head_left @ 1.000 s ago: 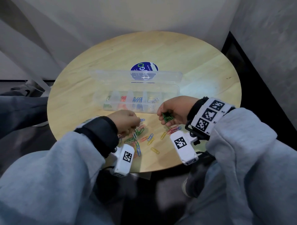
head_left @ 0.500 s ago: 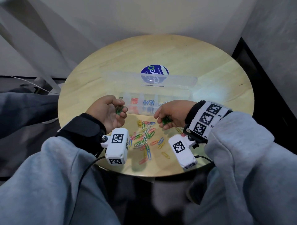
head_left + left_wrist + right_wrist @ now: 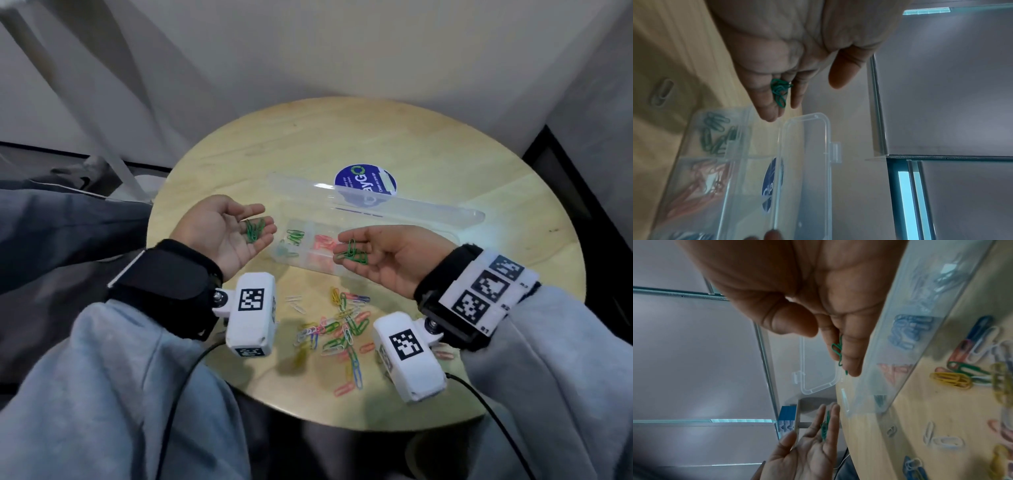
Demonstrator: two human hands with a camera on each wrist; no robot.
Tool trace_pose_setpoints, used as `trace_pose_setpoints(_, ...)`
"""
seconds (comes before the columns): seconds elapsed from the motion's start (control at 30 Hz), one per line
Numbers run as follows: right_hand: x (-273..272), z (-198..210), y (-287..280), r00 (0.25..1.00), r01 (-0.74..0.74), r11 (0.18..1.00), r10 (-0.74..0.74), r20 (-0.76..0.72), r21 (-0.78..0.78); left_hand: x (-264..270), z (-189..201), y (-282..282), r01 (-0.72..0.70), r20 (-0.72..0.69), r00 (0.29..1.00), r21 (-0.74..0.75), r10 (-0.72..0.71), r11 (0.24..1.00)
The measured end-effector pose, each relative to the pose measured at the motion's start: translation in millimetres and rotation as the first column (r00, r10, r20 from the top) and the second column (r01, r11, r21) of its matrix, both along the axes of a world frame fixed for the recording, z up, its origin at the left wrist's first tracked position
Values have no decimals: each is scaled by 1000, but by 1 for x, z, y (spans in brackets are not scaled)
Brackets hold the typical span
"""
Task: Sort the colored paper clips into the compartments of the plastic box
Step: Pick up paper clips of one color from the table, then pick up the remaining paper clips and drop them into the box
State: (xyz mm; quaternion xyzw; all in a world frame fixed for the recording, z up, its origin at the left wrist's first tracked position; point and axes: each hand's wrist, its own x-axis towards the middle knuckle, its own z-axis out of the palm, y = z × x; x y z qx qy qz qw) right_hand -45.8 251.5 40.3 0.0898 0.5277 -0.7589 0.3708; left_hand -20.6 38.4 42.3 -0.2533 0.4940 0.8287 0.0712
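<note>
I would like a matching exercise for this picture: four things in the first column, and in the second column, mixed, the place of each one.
Things
1. green paper clips
2. red paper clips
3. mixed loose clips
4. blue round sticker

Places
A. on the table, behind the clear lid
B. on the open palm of the left hand
C. on the table, between the two wrists
D. in a compartment of the plastic box

Pairs: 1-B, 2-D, 3-C, 4-A

The right hand also carries green clips on its open palm.
</note>
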Motion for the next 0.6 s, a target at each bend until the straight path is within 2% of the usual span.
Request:
trace_pose_setpoints(0.13,-11,1,-20,999,46,999,-46,-20,27,-9,-2,3,54,-33,998,46,-52,998)
trace_pose_setpoints(0.3,-26,8,-60,994,65,990,-52,-100,126,-20,-6,-2,59,-55,997,120,-53,991)
trace_pose_setpoints(0.4,-33,8,-76,990,41,975,-10,-141,216,-23,-8,2,67,-64,996,129,-59,989)
trace_pose_setpoints(0.6,-29,8,-83,984,40,954,14,-176,297,-19,6,5,38,-123,992,164,-17,986)
